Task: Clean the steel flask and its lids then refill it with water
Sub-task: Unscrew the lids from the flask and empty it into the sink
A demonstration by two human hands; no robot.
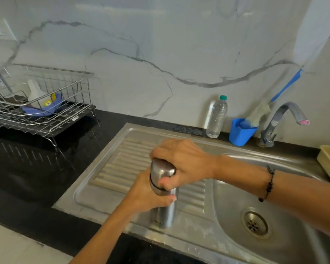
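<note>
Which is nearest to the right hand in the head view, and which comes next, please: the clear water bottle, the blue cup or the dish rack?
From the right hand on the flask's lid:
1. Clear water bottle, behind it by the wall.
2. Blue cup, farther right, beside the tap.
3. Dish rack, far left on the counter.

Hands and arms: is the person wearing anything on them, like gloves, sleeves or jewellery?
No gloves or sleeves show: both forearms are bare. The right hand has a thin dark beaded bracelet with a small knotted tie at the wrist. The left hand wears nothing visible.
</note>
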